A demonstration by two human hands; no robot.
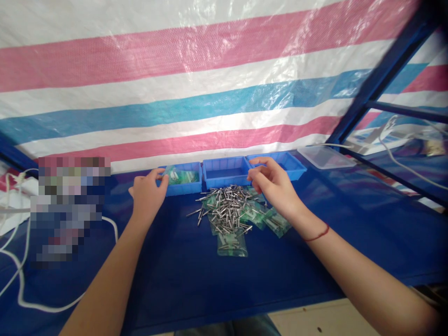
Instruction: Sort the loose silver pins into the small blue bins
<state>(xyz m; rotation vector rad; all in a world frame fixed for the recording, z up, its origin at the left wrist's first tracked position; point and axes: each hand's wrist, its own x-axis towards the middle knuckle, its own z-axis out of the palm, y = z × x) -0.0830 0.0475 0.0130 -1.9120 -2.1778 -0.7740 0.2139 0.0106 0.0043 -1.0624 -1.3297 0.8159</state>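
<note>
My left hand (149, 193) is at the front left corner of the left blue tray (184, 188), its thumb and forefinger closed at the edge of a small clear-green plastic bag (171, 173). More such bags with metal pins inside lie in that tray. My right hand (275, 184) hovers by the near left side of the right blue tray (296, 173), fingers curved and apart, nothing visible in them. Between my hands lies a heap of loose metal pins (229, 207), partly over several small green bags. One filled bag (232, 243) sticks out at the front; another filled bag (276, 222) lies below my right wrist.
A middle blue tray (226, 179) stands between the other two. Behind it hangs a striped plastic sheet (210, 107). A clear plastic lid (325, 157) lies at the back right. White cables (45, 308) run along the left; a blue metal frame (381, 84) rises at the right.
</note>
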